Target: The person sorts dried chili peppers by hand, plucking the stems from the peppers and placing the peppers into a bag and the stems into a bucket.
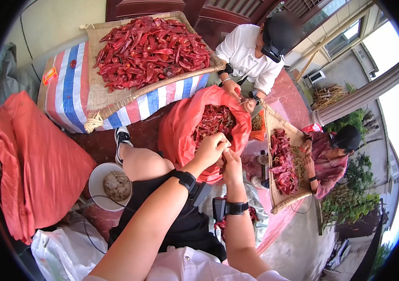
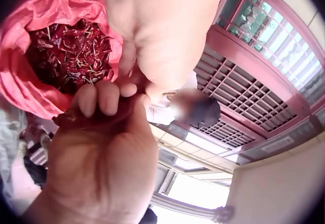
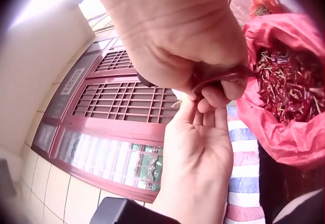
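Your right hand (image 1: 232, 167) is curling its fingers around a dark red pepper (image 3: 223, 75), and your left hand (image 1: 210, 152) is pinching at one end of it; the fingertips are meeting so closely that you cannot tell exactly what lies between them. The pepper is sitting in your right palm, near the red bag (image 1: 176, 122), which is standing open at twelve o'clock from your hands and holding red peppers and stalks. Toward eight to nine o'clock, a white bucket (image 1: 97, 180) is resting beside your leg, and a large red sack (image 1: 40, 159) is slumping farther out at nine. At three, a person in a cap (image 1: 328, 164) is reaching over a woven tray (image 1: 280, 204) bearing peppers. At eleven, a wider tray (image 1: 97, 93) is carrying a pepper heap, while at one, a person in white (image 1: 251, 56) is bringing both hands together over the bag's far rim.
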A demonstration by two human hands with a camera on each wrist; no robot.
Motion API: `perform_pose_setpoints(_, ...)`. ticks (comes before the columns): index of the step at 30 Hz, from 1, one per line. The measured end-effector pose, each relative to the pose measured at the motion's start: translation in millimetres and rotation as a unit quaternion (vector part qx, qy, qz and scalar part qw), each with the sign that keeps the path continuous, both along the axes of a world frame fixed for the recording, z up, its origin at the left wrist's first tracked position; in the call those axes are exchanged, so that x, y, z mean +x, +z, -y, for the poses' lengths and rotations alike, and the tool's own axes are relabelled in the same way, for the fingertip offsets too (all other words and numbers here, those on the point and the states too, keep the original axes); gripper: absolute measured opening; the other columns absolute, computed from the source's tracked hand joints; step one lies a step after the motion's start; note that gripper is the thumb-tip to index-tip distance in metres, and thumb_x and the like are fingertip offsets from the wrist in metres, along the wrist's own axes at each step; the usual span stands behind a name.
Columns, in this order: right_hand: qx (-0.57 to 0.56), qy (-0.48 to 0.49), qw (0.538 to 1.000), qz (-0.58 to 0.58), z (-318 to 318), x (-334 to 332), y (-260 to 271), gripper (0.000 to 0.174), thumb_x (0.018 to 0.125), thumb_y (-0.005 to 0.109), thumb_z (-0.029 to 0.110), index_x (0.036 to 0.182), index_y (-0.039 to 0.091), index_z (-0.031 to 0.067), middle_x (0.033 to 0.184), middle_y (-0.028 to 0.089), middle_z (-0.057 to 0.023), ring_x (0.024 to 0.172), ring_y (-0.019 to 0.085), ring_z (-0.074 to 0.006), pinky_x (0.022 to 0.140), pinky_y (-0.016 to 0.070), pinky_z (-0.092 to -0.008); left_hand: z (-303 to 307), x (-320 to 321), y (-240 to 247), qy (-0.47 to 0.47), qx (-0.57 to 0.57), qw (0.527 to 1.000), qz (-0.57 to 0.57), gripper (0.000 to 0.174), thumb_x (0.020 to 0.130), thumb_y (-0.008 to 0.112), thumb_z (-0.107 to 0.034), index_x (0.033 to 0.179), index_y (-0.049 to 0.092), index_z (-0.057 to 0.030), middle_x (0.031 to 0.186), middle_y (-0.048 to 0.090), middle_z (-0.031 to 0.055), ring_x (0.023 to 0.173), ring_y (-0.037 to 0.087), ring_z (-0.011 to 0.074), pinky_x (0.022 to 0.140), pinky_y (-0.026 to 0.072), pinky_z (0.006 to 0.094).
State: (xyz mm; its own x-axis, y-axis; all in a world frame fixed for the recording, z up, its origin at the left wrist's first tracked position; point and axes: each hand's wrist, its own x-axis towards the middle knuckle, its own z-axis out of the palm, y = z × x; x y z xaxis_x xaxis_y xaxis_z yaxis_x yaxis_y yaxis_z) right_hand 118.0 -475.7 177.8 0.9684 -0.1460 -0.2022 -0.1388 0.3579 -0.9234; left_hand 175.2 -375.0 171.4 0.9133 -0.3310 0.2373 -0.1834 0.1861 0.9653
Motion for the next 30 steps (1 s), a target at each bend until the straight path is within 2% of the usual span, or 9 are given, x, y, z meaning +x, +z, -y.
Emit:
perform_pose_setpoints(3, 0.020, -0.048, 0.999, -0.016, -12.6, 0.7, 6.1, 0.021, 0.094, 0.041, 0.015, 0.081, 0.054, 0.0045, 0.062, 0.044, 0.0041, 0.049, 0.033, -0.0044, 0.044, 0.0257, -0.0201, 2.3, -0.4, -1.1, 0.071, 0.070, 0.990, 0.101, 0.005, 0.082, 0.051, -0.002, 0.079, 0.052, 0.0018, 0.076, 0.063, 0.0127, 0.070, 0.063, 0.0213, 0.065, 0.0491, 0.0301)
perform_pose_setpoints(4, 0.055, 0.009, 0.998, 0.016, -2.0, 0.1, -2.4, 0.020, 0.094, 0.041, 0.015, 0.094, 0.055, 0.0019, 0.074, 0.054, -0.0013, 0.058, 0.047, -0.0091, 0.053, 0.0373, -0.0204, 2.9, -2.1, 0.9, 0.070, 0.069, 0.990, 0.100, 0.005, 0.082, 0.051, -0.002, 0.079, 0.052, 0.0018, 0.076, 0.063, 0.0127, 0.070, 0.063, 0.0213, 0.065, 0.0491, 0.0301)
perform_pose_setpoints(7, 0.054, -0.109, 0.992, 0.010, -20.4, 1.3, 1.3, 0.022, 0.094, 0.041, 0.016, 0.096, 0.056, 0.0011, 0.086, 0.058, -0.0042, 0.073, 0.055, -0.0119, 0.065, 0.0442, -0.0222, 10.0, -9.7, 3.8, 0.139, 0.067, 0.978, 0.140, 0.005, 0.083, 0.050, -0.002, 0.078, 0.050, 0.0010, 0.074, 0.063, 0.0122, 0.070, 0.062, 0.0205, 0.064, 0.0491, 0.0301)
perform_pose_setpoints(8, 0.065, -0.114, 0.991, 0.039, -20.7, 2.6, -5.9, 0.022, 0.093, 0.041, 0.014, 0.100, 0.057, -0.0001, 0.095, 0.059, -0.0056, 0.085, 0.056, -0.0135, 0.076, 0.0453, -0.0247, 13.0, -11.2, 4.3, 0.133, 0.005, 0.989, 0.061, 0.006, 0.083, 0.049, -0.002, 0.078, 0.050, 0.0005, 0.074, 0.062, 0.0116, 0.070, 0.062, 0.0192, 0.064, 0.0491, 0.0296)
perform_pose_setpoints(11, -0.017, -0.138, 0.988, 0.064, -25.5, 5.1, -16.4, 0.021, 0.093, 0.042, 0.013, 0.101, 0.056, -0.0010, 0.092, 0.059, -0.0042, 0.082, 0.056, -0.0114, 0.073, 0.0453, -0.0235, 19.0, -9.2, -11.1, 0.116, -0.077, 0.989, -0.052, 0.009, 0.086, 0.048, -0.005, 0.078, 0.050, -0.0012, 0.076, 0.062, 0.0092, 0.073, 0.061, 0.0164, 0.064, 0.0493, 0.0279)
perform_pose_setpoints(13, -0.058, -0.136, 0.987, 0.065, -25.3, 5.9, -15.0, 0.021, 0.093, 0.044, 0.013, 0.101, 0.057, -0.0004, 0.084, 0.058, 0.0001, 0.072, 0.052, -0.0062, 0.063, 0.0426, -0.0190, 19.5, -5.2, -18.4, 0.047, -0.223, 0.954, -0.196, 0.009, 0.088, 0.048, -0.007, 0.080, 0.051, -0.0018, 0.081, 0.061, 0.0088, 0.077, 0.061, 0.0166, 0.066, 0.0499, 0.0275)
perform_pose_setpoints(17, -0.157, -0.107, 0.978, 0.080, -24.5, 6.6, -6.0, 0.020, 0.093, 0.045, 0.014, 0.099, 0.059, 0.0020, 0.072, 0.051, 0.0068, 0.058, 0.038, 0.0000, 0.048, 0.0291, -0.0150, 17.5, -1.5, -20.2, 0.001, -0.337, 0.895, -0.291, 0.007, 0.088, 0.049, -0.006, 0.082, 0.051, -0.0027, 0.084, 0.060, 0.0092, 0.082, 0.061, 0.0183, 0.071, 0.0498, 0.0266)
perform_pose_setpoints(22, -0.193, -0.059, 0.975, 0.091, -17.9, 3.2, -3.9, 0.016, 0.092, 0.043, 0.008, 0.086, 0.056, 0.0005, 0.068, 0.045, 0.0049, 0.059, 0.037, -0.0019, 0.050, 0.0306, -0.0163, 11.9, -3.8, -13.1, -0.018, -0.330, 0.874, -0.356, 0.007, 0.087, 0.048, -0.006, 0.082, 0.052, -0.0040, 0.083, 0.060, 0.0089, 0.083, 0.061, 0.0186, 0.063, 0.0469, 0.0237)
perform_pose_setpoints(30, -0.244, -0.053, 0.964, 0.093, -15.1, 2.2, -6.8, 0.016, 0.093, 0.043, 0.009, 0.085, 0.054, 0.0005, 0.067, 0.044, 0.0041, 0.060, 0.038, -0.0038, 0.053, 0.0323, -0.0170, 12.8, -1.3, -12.8, -0.008, -0.318, 0.869, -0.379, 0.008, 0.088, 0.048, -0.009, 0.083, 0.052, -0.0049, 0.077, 0.061, 0.0089, 0.055, 0.053, 0.0115, 0.041, 0.0367, 0.0210)
